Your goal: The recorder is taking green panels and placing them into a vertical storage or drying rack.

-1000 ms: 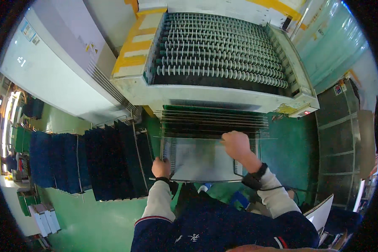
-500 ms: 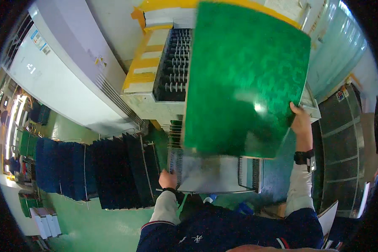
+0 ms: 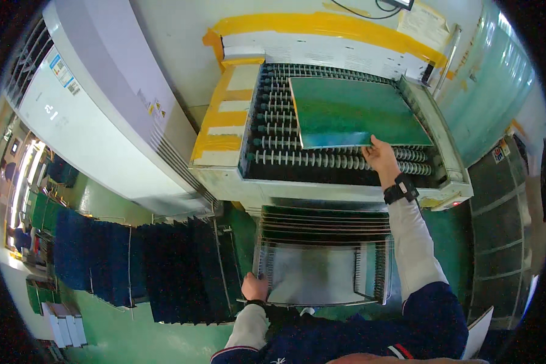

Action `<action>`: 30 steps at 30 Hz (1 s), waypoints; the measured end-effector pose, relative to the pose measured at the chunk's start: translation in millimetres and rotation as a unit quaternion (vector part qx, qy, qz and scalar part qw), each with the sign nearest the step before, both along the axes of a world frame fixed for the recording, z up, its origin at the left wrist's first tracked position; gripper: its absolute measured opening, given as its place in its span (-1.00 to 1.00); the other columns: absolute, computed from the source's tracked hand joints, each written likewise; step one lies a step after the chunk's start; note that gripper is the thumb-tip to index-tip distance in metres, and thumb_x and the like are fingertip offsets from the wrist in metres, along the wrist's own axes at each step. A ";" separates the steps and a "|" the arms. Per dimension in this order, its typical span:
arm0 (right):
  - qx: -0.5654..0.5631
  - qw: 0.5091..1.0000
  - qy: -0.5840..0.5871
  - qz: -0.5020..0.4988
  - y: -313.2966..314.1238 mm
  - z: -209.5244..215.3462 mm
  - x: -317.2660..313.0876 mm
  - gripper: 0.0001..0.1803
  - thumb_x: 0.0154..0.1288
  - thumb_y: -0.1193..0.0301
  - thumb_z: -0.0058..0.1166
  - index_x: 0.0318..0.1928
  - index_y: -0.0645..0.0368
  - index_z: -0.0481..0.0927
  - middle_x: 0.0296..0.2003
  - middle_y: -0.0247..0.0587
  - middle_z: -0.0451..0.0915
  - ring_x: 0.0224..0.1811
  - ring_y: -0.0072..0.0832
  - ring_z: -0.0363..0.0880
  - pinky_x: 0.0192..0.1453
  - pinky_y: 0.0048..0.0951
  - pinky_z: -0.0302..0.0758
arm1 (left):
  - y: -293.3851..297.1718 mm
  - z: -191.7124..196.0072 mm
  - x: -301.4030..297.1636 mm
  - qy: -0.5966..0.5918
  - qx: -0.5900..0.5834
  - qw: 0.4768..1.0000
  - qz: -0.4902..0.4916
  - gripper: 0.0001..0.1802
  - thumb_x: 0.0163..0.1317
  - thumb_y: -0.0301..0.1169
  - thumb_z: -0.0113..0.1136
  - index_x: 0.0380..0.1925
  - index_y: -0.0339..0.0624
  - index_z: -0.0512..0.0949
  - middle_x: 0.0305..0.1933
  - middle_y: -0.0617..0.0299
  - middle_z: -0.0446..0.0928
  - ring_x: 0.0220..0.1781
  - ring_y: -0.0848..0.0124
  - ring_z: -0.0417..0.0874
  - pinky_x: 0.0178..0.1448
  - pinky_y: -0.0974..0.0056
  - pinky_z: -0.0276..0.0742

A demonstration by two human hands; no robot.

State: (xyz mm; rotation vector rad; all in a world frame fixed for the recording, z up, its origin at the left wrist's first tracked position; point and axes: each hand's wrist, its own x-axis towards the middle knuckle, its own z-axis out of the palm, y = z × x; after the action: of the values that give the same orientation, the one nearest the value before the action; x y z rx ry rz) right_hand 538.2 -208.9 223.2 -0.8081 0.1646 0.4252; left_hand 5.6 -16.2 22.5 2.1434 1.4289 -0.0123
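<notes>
On the roller conveyor [image 3: 321, 159] my right hand [image 3: 380, 156] pinches the near edge of the green panel [image 3: 355, 112], lying flat; my left hand [image 3: 255, 286] grips the wire rack's [image 3: 321, 276] left corner.

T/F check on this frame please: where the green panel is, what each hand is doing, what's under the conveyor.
1. The green panel lies flat on the roller conveyor. True.
2. The right hand touches the panel's near edge. True.
3. The left hand is also on the panel. False: it grips the slotted rack below the conveyor.
4. The right wrist is bare. False: it wears a black wristband.
5. Dark racks stand left of the slotted rack. True.
</notes>
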 end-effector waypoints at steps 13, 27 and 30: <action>-0.162 0.973 -0.057 0.151 49.6 17.7 72.2 -0.74 0.48 0.32 0.07 0.02 0.23 0.52 -0.03 -0.05 0.66 -0.07 -0.31 0.68 0.02 -0.37 0.64 | 2.8 1.4 -3.2 -0.016 0.014 1.000 -0.003 -0.54 0.07 -0.08 0.34 -0.30 -0.30 0.55 -0.22 -0.18 0.64 -0.15 -0.15 0.69 -0.05 -0.11 0.60; -0.366 0.823 -0.265 0.344 -22.2 45.6 -198.0 -0.74 0.49 0.33 0.07 -0.07 0.30 0.64 -0.24 -0.14 0.71 -0.26 -0.49 0.68 -0.12 -0.44 0.60 | -1.1 2.0 3.5 0.034 0.045 0.998 -0.017 -0.58 0.13 -0.13 0.32 -0.25 -0.30 0.56 -0.20 -0.13 0.65 -0.14 -0.13 0.69 -0.06 -0.08 0.62; -0.434 0.750 -0.368 0.337 -47.7 19.6 -237.0 -0.73 0.43 0.32 0.15 -0.07 0.28 0.66 -0.20 -0.12 0.72 -0.17 -0.41 0.70 -0.02 -0.38 0.59 | 0.8 -5.5 -0.1 0.023 0.056 0.998 -0.027 -0.57 0.12 -0.11 0.33 -0.25 -0.28 0.56 -0.21 -0.13 0.65 -0.13 -0.12 0.70 -0.05 -0.07 0.62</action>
State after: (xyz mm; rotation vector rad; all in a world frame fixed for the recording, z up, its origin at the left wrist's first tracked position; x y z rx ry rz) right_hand 301.2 -256.6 242.8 -1.9241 -0.7677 0.6812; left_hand 5.6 -15.4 17.0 2.2863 1.4273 -0.0021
